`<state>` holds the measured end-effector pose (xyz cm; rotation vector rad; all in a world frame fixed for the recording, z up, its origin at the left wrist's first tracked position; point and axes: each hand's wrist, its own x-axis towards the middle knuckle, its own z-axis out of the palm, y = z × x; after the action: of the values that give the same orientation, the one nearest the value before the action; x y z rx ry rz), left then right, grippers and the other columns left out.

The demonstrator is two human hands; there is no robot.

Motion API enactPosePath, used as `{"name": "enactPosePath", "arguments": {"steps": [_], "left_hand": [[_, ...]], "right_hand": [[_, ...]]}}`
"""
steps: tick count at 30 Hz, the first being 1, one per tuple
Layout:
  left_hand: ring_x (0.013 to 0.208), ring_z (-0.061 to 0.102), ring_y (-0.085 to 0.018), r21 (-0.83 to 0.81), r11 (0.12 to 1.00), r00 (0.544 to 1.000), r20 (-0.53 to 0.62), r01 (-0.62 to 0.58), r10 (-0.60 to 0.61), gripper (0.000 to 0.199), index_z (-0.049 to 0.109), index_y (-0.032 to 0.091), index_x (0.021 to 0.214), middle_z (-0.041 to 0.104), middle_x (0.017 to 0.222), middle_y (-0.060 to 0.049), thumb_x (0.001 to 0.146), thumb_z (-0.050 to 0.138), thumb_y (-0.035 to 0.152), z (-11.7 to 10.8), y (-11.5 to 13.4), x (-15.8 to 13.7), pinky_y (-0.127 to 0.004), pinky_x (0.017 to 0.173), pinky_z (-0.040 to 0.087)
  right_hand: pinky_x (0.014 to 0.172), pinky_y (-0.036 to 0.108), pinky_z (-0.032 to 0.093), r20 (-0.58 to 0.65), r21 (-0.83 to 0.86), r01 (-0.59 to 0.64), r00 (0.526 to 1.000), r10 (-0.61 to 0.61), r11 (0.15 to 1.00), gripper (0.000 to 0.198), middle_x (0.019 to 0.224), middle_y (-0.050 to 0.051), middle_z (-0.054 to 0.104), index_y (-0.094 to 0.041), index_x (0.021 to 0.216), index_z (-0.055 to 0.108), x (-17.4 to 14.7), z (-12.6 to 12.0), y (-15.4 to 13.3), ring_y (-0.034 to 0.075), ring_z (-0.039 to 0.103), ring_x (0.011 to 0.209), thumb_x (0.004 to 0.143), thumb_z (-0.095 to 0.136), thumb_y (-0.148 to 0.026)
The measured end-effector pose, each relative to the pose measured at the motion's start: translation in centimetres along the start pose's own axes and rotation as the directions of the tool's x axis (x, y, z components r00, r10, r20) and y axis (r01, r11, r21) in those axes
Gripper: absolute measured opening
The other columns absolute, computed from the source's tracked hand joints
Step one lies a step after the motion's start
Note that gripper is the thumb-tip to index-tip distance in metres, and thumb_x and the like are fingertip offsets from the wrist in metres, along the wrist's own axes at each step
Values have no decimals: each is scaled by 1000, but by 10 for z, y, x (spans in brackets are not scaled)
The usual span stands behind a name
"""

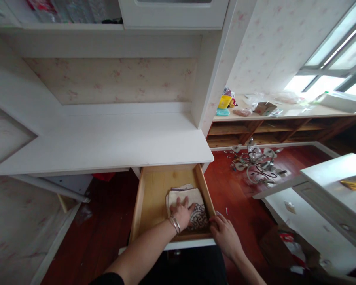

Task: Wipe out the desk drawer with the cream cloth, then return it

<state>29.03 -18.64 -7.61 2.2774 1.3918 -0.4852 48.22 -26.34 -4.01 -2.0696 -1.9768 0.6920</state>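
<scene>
Left hand (pixel 182 211) lies flat and open on the folded cloth (pixel 190 206), pressing it into the drawer (pixel 150 198); right hand (pixel 224 233) has its grip closed on the drawer's front corner to steady it.

You get daylight pouring in from the window (pixel 338 51) at upper right, blown out to glare there, while the floor (pixel 101 233) beneath the desk (pixel 106 142) sits dim, and straight edges bow toward the corners.

No legible text, labels, brands or numbers anywhere. Yellow container (pixel 224 101) on the far shelf and the small packets there too blurred to read.
</scene>
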Motion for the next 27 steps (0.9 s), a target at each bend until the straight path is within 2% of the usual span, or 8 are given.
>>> {"name": "enactPosePath", "arguments": {"steps": [5,9,11,15,19,23,27], "left_hand": [[139,20,-54,5,1000,1000,-16,-23,23,91,24,46,149,11,163,-5,71,69,55,9,-11,-17,-70,82,47],[138,22,-54,-18,1000,1000,-25,-14,13,88,26,45,148,10,163,-7,71,70,51,16,-27,-29,-68,80,49],[139,20,-53,-33,999,1000,-18,-11,11,88,27,44,148,9,163,-7,71,70,51,18,-38,-33,-68,83,48],[142,16,-51,-42,998,999,40,37,-36,90,27,43,148,7,164,-6,70,72,46,15,-60,-44,-67,94,43],[143,17,-48,-4,997,992,99,79,-78,92,27,36,149,7,163,-11,70,73,42,9,-81,-62,-64,102,37],[146,16,-41,-18,997,992,107,69,-66,92,29,31,149,9,163,-13,69,74,39,8,-100,-73,-58,114,22],[147,13,-38,-70,996,992,119,47,-38,96,29,25,148,8,162,-16,66,77,39,10,-116,-70,-52,118,17]], "right_hand": [[97,36,38,13,15,-11,1000,11,1000,32,118,8,64,-21,101,70,-1,0,0,26,53,115,89,40,-26],[94,35,39,8,30,38,999,-38,999,36,114,5,66,-24,95,72,-2,-1,0,23,58,105,93,37,-27],[92,35,40,0,33,24,1000,-24,999,36,110,5,67,-24,95,72,-2,-1,-1,22,59,100,93,37,-27],[91,35,41,0,25,30,1000,-30,999,35,107,5,68,-25,90,73,-1,-1,-1,22,59,98,93,38,-27],[90,34,41,-6,41,34,999,-34,999,36,106,5,67,-25,91,72,-1,-2,-1,22,59,97,93,36,-28],[89,35,42,3,59,24,1000,-24,998,36,104,6,67,-24,93,71,-1,-3,-1,22,59,95,94,35,-30],[91,36,40,16,55,20,1000,-21,998,37,108,5,67,-24,91,71,-1,-3,-1,23,58,97,94,35,-30]]}}
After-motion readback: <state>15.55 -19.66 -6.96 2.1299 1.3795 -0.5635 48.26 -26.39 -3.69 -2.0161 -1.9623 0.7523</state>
